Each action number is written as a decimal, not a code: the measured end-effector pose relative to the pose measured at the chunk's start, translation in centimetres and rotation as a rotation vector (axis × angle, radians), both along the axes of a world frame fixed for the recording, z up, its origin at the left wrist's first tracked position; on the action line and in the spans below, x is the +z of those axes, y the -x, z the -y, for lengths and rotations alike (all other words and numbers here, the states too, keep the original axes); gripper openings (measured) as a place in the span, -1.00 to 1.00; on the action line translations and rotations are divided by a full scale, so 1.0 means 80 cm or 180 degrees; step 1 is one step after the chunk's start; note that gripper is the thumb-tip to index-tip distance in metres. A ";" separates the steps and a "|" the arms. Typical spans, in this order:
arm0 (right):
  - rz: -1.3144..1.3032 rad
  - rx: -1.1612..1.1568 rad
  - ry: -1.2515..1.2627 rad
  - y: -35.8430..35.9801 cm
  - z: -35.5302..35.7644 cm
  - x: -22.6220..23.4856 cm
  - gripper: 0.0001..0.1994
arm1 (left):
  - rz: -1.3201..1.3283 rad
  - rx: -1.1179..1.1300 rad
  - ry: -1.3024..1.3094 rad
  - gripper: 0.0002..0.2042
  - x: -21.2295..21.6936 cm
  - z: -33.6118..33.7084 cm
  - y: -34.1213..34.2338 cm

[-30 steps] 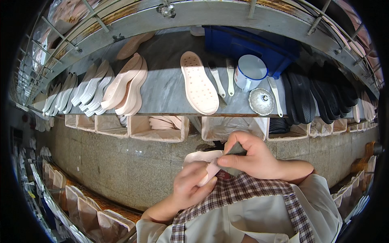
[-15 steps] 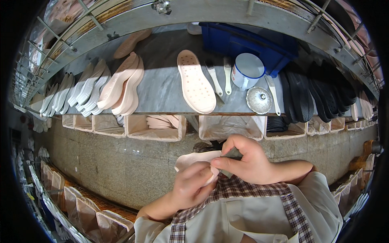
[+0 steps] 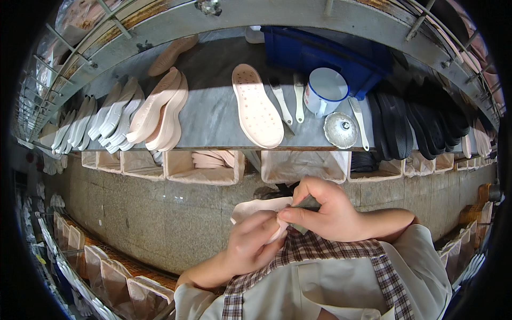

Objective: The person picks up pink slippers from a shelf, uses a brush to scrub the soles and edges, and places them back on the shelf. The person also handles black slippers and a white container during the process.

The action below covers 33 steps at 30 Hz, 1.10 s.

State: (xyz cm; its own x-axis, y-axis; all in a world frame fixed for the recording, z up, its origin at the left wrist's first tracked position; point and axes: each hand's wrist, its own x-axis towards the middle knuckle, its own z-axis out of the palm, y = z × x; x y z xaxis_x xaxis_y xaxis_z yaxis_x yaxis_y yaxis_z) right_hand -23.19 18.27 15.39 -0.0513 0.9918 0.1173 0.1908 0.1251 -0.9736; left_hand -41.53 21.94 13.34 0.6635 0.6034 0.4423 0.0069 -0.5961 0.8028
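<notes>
My left hand (image 3: pixel 256 237) is closed around a pale pink shoe sole (image 3: pixel 258 207), held low in front of my checked apron. The far part of this sole sticks out beyond my knuckles, and the rest is hidden by my fingers. My right hand (image 3: pixel 330 213) pinches a thin grey-green piece (image 3: pixel 308 203) between thumb and forefinger, against the sole's near end. What that piece is, I cannot make out. On the bench ahead lies another pale pink sole (image 3: pixel 258 109), its dotted face up.
On the grey bench (image 3: pixel 210 117) are two brushes (image 3: pixel 299 101), a blue-rimmed mug (image 3: pixel 326 90), a metal lid (image 3: pixel 340 130), a white-handled brush (image 3: pixel 360 125) and a blue crate (image 3: pixel 325 53). Pink and white soles stand left, black ones (image 3: pixel 392 122) right. Lined bins (image 3: pixel 202 176) sit below.
Both hands keep their hold at nearly the same spot; my left hand has shifted only slightly. The bench scene has moved a touch upward in view.
</notes>
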 end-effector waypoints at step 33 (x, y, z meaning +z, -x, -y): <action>-0.0556 0.0300 0.0245 -0.012 -0.009 0.001 -0.82 | -0.0275 0.0217 0.0497 -0.74 0.001 0.005 0.013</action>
State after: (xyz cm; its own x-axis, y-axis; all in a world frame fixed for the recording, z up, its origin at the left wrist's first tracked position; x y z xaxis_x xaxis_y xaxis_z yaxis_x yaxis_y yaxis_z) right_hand -22.21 19.02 15.49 -0.1300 0.9899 0.0568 0.0092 0.0584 -0.9982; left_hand -42.55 21.53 13.44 0.6502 0.7051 0.2831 0.1159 -0.4602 0.8802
